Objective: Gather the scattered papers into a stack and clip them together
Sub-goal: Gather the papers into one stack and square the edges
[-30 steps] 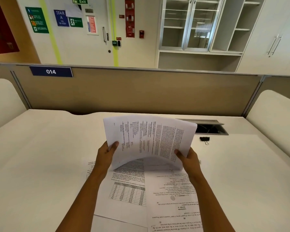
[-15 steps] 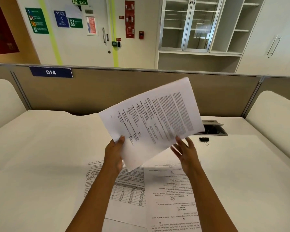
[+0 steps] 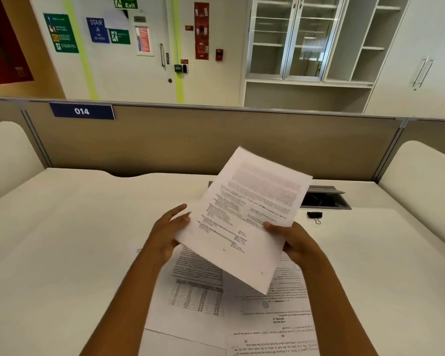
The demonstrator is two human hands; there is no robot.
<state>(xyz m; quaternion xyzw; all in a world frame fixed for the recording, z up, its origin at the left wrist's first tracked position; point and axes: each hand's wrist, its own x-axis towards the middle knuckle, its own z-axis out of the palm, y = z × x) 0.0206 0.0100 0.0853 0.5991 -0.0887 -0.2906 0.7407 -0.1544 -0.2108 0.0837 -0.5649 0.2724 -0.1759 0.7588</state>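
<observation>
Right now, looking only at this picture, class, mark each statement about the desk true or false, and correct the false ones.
1. The right hand grips the lifted sheet at its edge. True.
2. The binder clip is fastened to the lifted sheet. False: it lies on the desk beside the cable hatch, apart from the papers.
3. Printed sheets lie on the desk below the hands. True.
4. The partition label reads 041. False: it reads 014.
</observation>
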